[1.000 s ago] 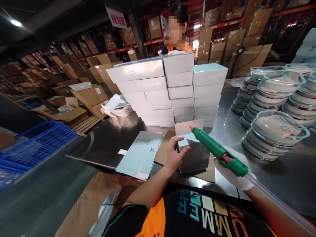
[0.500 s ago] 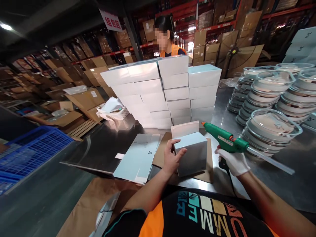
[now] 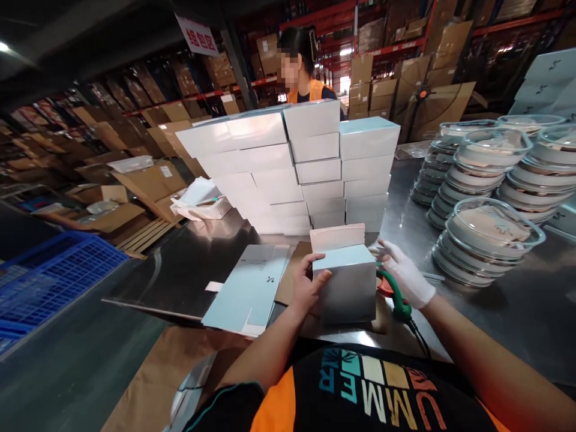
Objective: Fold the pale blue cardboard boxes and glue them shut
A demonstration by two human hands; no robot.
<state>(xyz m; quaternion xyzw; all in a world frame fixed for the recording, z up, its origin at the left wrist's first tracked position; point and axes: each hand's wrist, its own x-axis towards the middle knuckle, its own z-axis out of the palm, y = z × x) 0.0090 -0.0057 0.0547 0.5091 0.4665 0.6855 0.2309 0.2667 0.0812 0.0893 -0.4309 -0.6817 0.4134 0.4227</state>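
Pale blue box (image 3: 345,287) upright on a brown cardboard sheet (image 3: 294,273) on the steel desk (image 3: 189,270), long axis running left to right, open flap standing at the back, front face toward the wearer. Left hand (image 3: 306,287) clamped on its left edge, thumb on top, fingers (image 3: 302,264) curled round the corner. Right hand (image 3: 405,277), gloved in white, just right of the box, fingers spread wide, resting over a green glue gun (image 3: 396,300) lying on the desk, cord trailing toward the wearer. Flat box blank (image 3: 249,288) lying left. Wall of stacked white boxes (image 3: 292,168) behind; piles of clear lidded bowls (image 3: 490,222) right. Person in an orange vest (image 3: 310,90) beyond.
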